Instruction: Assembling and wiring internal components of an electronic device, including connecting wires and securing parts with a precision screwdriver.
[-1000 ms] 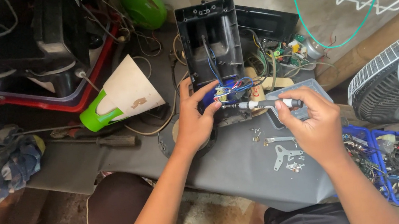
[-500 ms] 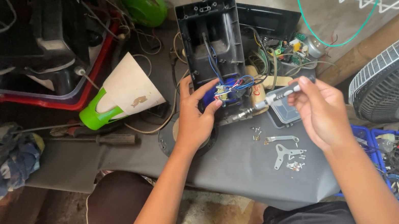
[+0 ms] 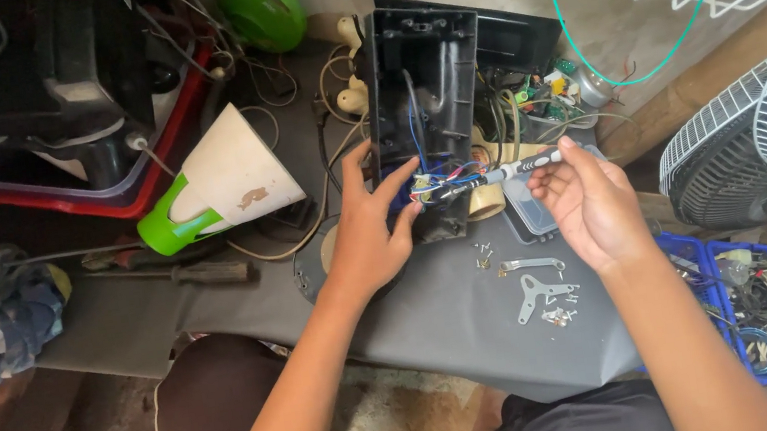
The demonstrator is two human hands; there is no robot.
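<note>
Pinched between thumb and fingertips, the right hand [image 3: 590,208] has its grip on the rear end of a slim grey screwdriver [image 3: 506,171], palm turned toward the wearer, forearm rising from the lower right. Its long axis lies nearly level, tip pointing left and slightly down into a knot of blue and red wires [image 3: 443,181] at the foot of an open black plastic housing [image 3: 423,102]. Left of that grip, the left hand [image 3: 372,237] clasps the housing's lower edge, thumb up along its side, index finger laid across the wires. Below the grip, loose screws and a small metal bracket [image 3: 540,292] lie on the grey table [image 3: 436,317].
</note>
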